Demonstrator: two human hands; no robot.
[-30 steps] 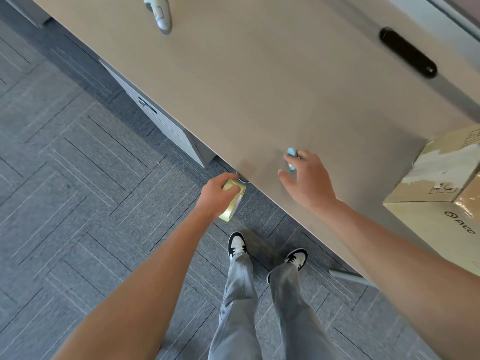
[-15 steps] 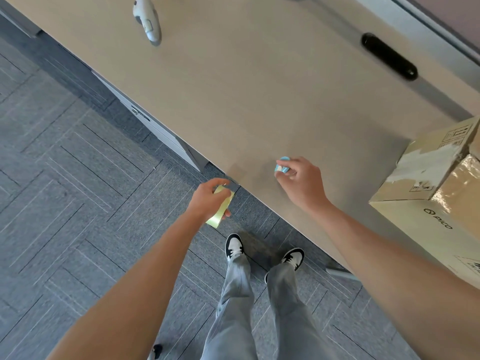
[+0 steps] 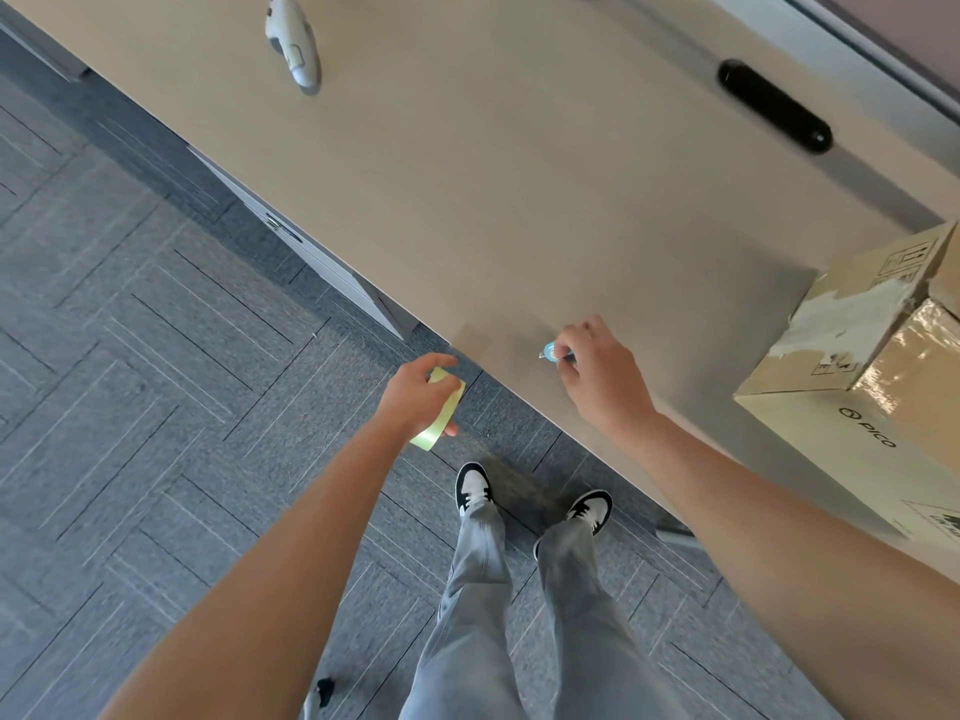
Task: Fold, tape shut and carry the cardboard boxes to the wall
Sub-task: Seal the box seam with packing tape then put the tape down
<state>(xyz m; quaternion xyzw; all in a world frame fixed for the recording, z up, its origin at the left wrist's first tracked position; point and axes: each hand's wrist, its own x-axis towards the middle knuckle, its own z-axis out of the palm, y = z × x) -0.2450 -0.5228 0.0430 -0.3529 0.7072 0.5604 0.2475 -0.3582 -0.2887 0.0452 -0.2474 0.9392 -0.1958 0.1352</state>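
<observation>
While a person stands at the edge of a desk, grey trousers point(image 3: 519, 631) and black-and-white sneakers point(image 3: 474, 485) fill the bottom of the head-camera view over grey patterned carpet point(image 3: 130, 381). Both bare forearms reach forward from the lower corners. The left hand point(image 3: 415, 400) hovers over the carpet just off the desk's near edge, its fingers curled around a roll of pale yellow-green tape point(image 3: 440, 413), thumb under the roll. Beside it, over the tan desk point(image 3: 493, 200), the right hand point(image 3: 602, 374) pinches a small light-blue cutter point(image 3: 551, 350) between thumb and forefinger, a short metal tip showing at the tool's left end; whether that tip touches the desktop cannot be told. A strip of clear tape point(image 3: 475, 337) appears to lie on the desk edge between the two hands. Well to the right of the right hand, apart from both hands, a cardboard box point(image 3: 852, 387) sits on the desk at the frame's right edge, its top glossy with tape, torn label patches on one side and a printed brand mark on the near face. Farther back on the desk lie a white handheld controller point(image 3: 293, 44) at top left and a black elongated object point(image 3: 774, 107) near the far rim.
</observation>
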